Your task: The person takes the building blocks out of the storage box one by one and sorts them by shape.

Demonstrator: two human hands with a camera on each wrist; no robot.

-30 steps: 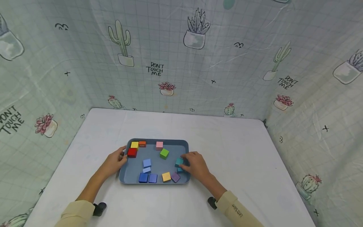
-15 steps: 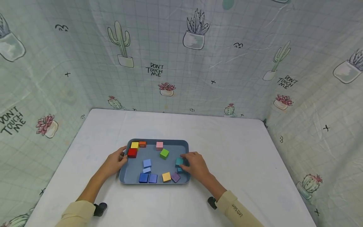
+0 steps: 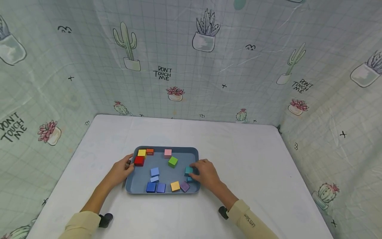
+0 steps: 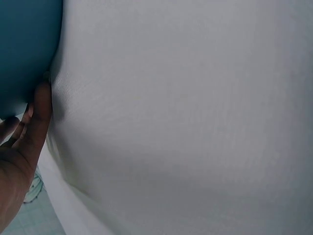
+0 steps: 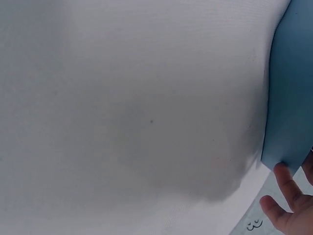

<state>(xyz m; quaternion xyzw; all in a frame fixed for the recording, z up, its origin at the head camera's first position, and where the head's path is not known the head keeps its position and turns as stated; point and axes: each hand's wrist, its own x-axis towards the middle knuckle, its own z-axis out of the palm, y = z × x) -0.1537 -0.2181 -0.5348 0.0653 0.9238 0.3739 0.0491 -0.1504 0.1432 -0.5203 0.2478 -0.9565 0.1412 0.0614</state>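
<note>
A blue-grey tray [image 3: 143, 172] lies on the white table with several coloured blocks inside. At its left rim is my left hand [image 3: 120, 170], gripping the edge between thumb and fingers. The left wrist view has the same hand [image 4: 27, 142] against the tray's side [image 4: 29, 49]. My right hand [image 3: 207, 174] reaches over the right rim. Its thumb and forefinger pinch a teal block [image 3: 188, 170] standing in the tray. Just below that block sits a darker teal one [image 3: 189, 179], partly hidden by the thumb. Fingers [image 5: 288, 183] of this hand show beside the tray's outer wall [image 5: 291, 98].
Red [image 3: 139, 161], yellow [image 3: 141, 153] and orange [image 3: 150, 151] blocks fill the tray's upper left corner. Pink [image 3: 167, 153] and green [image 3: 172, 162] ones stand near the top middle. Blue blocks [image 3: 151, 187], a yellow-orange one [image 3: 175, 186] and a purple one [image 3: 184, 186] lie lower down.
</note>
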